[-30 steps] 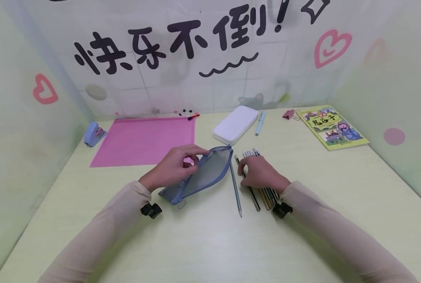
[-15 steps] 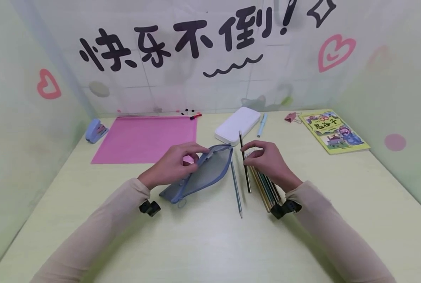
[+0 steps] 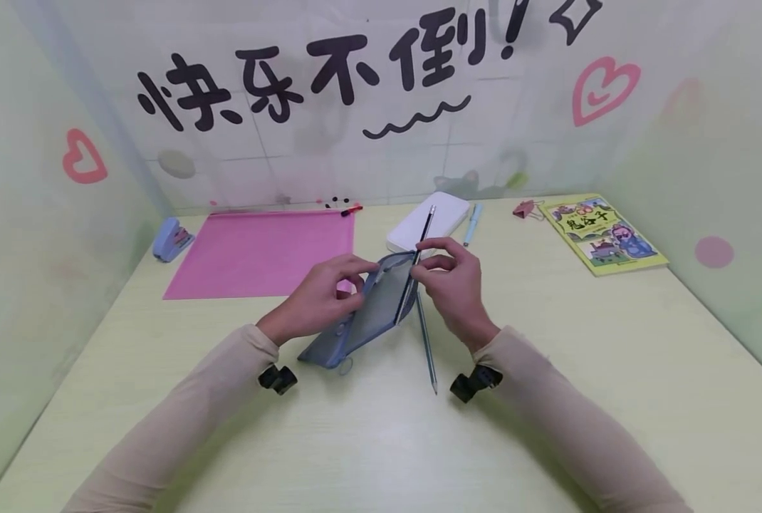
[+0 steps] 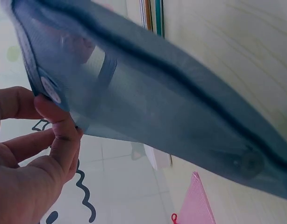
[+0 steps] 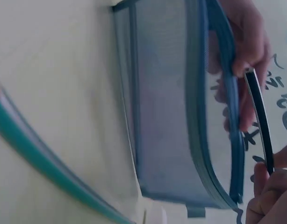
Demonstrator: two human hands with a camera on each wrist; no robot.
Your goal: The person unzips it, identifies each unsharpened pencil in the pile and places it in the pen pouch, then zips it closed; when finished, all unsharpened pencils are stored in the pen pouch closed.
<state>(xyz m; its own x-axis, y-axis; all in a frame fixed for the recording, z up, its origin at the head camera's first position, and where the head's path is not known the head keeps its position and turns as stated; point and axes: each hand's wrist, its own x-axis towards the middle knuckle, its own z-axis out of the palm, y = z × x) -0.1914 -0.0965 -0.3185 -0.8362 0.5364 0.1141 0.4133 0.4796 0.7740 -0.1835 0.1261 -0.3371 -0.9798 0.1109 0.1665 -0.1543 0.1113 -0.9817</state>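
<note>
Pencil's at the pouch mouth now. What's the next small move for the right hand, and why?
Probably slide the black pencil lengthwise down into the blue mesh zip pouch. The right hand pinches it with its lower end at the opening, which the left hand holds up off the pale green table.

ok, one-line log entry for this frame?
left hand: holds mesh pencil pouch open at its mouth | right hand: pinches black pencil, lower end at pouch mouth | teal pencil: lying on table

I'm at a child's study corner: pale green surface [image 3: 612,342], picture book [image 3: 602,233], stapler [image 3: 171,239], cartoon lettering on the wall.
</note>
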